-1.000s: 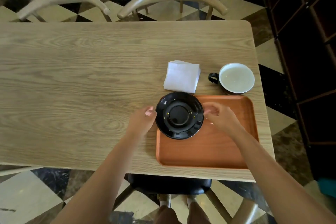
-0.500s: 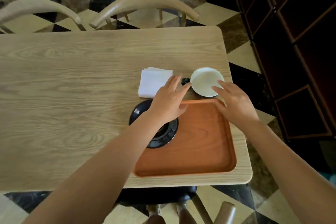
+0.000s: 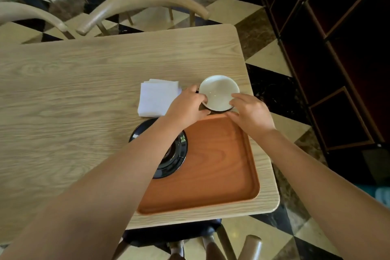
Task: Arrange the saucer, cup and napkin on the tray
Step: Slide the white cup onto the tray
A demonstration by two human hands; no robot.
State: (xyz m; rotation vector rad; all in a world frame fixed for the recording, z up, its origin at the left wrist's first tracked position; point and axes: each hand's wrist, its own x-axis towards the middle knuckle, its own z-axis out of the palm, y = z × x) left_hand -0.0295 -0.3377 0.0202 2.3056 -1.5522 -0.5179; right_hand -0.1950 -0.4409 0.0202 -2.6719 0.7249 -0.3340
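The cup [image 3: 219,92], dark outside and white inside, stands on the table just beyond the far edge of the orange-brown tray [image 3: 219,167]. My left hand [image 3: 186,107] closes around its left side, hiding the handle. My right hand [image 3: 250,113] holds its right side, fingers on the rim. The black saucer [image 3: 172,155] lies at the tray's left edge, partly off it and half hidden under my left forearm. A folded white napkin [image 3: 157,97] lies on the table left of the cup.
The wooden table [image 3: 84,91] ends close to the right of the cup and tray. Two curved chair backs [image 3: 143,4] stand at its far side. A dark cabinet [image 3: 337,48] rises to the right over the checkered floor.
Both hands left the saucer, reached forward over the tray and closed on the cup's two sides. The saucer stayed at the tray's left edge.
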